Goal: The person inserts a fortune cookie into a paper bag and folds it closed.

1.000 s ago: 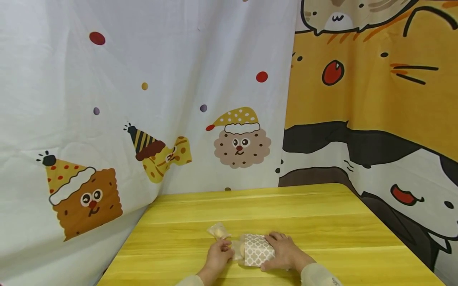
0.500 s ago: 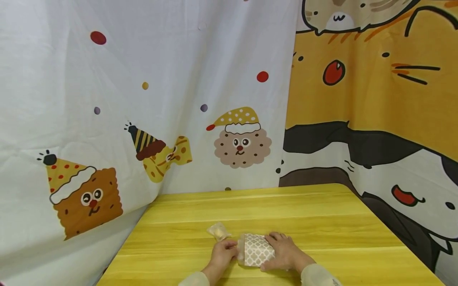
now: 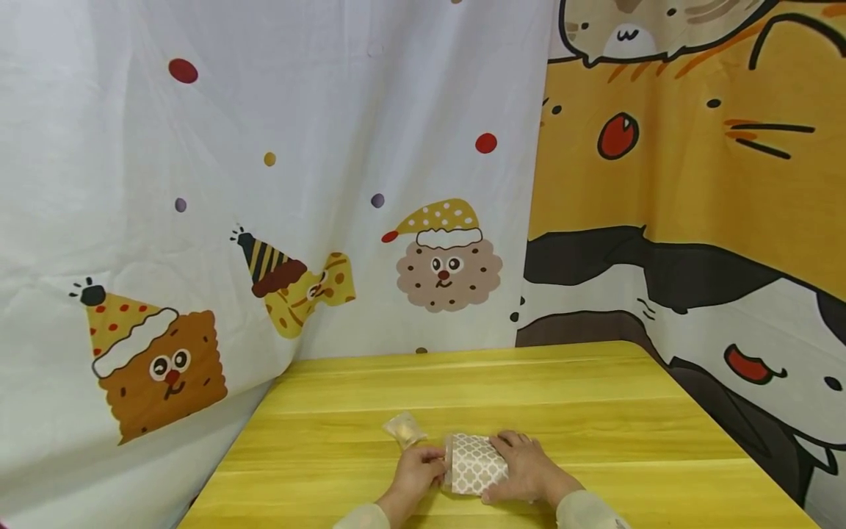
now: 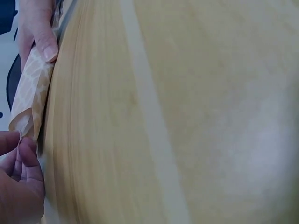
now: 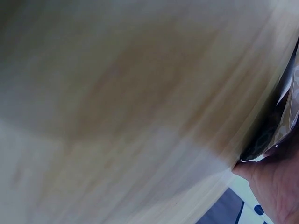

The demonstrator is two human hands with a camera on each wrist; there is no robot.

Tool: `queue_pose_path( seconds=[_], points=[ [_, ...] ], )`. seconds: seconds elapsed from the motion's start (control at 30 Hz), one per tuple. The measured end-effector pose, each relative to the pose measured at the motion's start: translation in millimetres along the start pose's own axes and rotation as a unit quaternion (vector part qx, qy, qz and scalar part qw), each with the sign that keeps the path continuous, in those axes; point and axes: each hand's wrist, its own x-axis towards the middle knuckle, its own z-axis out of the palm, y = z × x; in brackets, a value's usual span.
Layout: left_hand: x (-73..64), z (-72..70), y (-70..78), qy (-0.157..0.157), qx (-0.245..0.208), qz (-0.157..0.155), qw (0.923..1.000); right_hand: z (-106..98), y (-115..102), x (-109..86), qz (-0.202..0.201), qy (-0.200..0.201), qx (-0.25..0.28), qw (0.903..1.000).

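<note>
A packet (image 3: 477, 463) with a tan and white lattice-patterned sleeve lies on the yellow wood-grain table (image 3: 529, 382). Clear film shows at its left end. My right hand (image 3: 528, 467) grips the packet's right end, thumb on the near edge and fingers over the far edge. At the left end my left hand (image 3: 415, 476) pinches the film between thumb and finger; the left wrist view shows this film (image 4: 23, 123) in the packet's end. What is inside the packet cannot be made out. Only part of my right hand (image 5: 278, 182) appears in the right wrist view.
A small clear sachet (image 3: 405, 429) with something pale yellow in it lies just beyond my left hand. Behind the table hang a white cartoon-printed curtain (image 3: 317, 110) and an orange one with animal faces (image 3: 588, 191).
My left hand has moved right, up to the packet's left end, and the film that stuck out there now shows much less. The right hand and the sachet have stayed in place.
</note>
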Motion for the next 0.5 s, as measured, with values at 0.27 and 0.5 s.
queue_pose_path(
  seconds=[0.27, 0.5],
  points=[
    [2.4, 2.3, -1.5, -0.012, 0.004, -0.013, 0.9998, 1.2, -0.1, -0.1, -0.004, 0.003, 0.009, 0.9999],
    [0.6, 5.8, 4.4, -0.024, 0.017, -0.022, 0.9993, 3.0, 3.4, 0.3, -0.003, 0.003, 0.011, 0.9999]
  ],
)
